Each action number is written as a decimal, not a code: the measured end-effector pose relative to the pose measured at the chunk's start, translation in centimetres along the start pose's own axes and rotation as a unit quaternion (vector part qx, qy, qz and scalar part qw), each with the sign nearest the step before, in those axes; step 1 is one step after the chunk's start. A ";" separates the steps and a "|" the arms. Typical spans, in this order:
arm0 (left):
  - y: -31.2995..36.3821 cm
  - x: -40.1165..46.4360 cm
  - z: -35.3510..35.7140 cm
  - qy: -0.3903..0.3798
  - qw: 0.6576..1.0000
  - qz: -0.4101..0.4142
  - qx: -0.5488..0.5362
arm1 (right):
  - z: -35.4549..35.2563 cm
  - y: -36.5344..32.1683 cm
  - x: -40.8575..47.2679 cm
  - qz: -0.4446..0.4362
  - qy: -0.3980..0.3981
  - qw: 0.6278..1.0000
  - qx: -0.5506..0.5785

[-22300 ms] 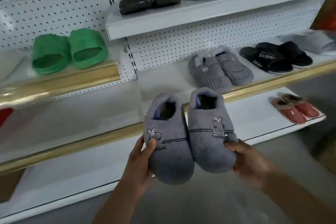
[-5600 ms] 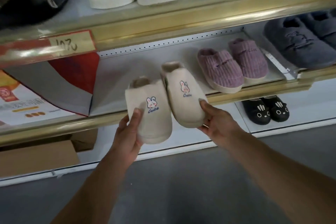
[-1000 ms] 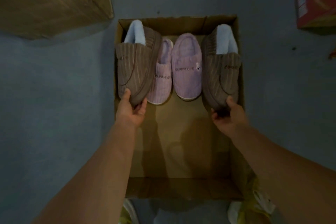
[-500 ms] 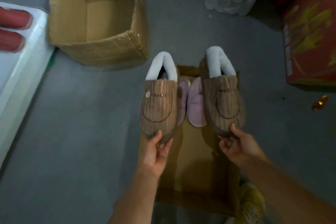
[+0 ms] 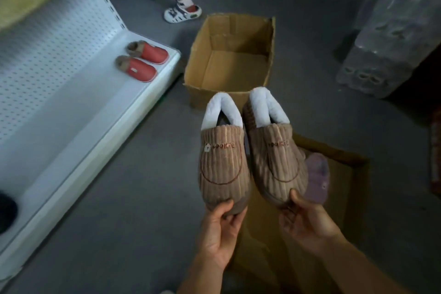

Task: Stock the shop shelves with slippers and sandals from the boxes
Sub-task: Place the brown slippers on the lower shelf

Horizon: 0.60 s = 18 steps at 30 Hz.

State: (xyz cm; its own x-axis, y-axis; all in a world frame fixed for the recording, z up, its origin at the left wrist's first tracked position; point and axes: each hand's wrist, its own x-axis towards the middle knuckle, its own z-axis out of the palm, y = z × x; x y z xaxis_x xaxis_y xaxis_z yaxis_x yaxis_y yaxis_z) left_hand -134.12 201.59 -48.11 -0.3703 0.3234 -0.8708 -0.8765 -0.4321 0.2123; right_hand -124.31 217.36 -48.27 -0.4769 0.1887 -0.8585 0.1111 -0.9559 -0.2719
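Holding a pair of brown corduroy slippers up over the grey floor (image 5: 119, 210), the two hands each pinch one toe: the left hand (image 5: 218, 231) has its thumb on top of the left slipper (image 5: 223, 164) with fingers curled beneath, and the right hand (image 5: 307, 219) clamps the toe of the right slipper (image 5: 274, 162) the same way. Both slippers are ribbed tan-brown with a white fleece collar standing up at the heel, small reddish embroidered lettering across the instep and a stitched curved line below it; the left one also bears a little pale badge beside the lettering. They sit side by side, nearly touching, heels pointing away.

Beneath the right slipper lies an open cardboard box (image 5: 341, 198), and a lilac slipper (image 5: 317, 178) shows inside it, partly hidden. Farther off stands a second open cardboard carton (image 5: 229, 59), showing only its bare brown bottom. To the left, the white bottom shelf (image 5: 78, 131) carries a pair of red slippers (image 5: 143, 61) with brown cuffs near its far end. Another person's sneakers (image 5: 181, 12) stand beyond the carton.
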 end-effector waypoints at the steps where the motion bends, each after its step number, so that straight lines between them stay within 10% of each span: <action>1: 1.4 -0.9 -0.3 0.008 1.000 0.005 0.004 | 1.4 0.7 -0.2 0.005 -0.005 1.000 -0.011; 18: 27.4 -10.5 -5.7 -0.033 0.989 0.132 0.055 | 26.8 12.5 -1.5 -0.009 -0.048 0.993 -0.107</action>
State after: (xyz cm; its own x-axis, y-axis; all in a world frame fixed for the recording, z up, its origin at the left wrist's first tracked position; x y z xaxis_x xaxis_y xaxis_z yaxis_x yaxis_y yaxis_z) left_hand -152.51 181.58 -35.69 -0.6064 0.2671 -0.7489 -0.7736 -0.4157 0.4782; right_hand -145.52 199.13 -38.71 -0.5605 0.1725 -0.8100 0.2800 -0.8810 -0.3814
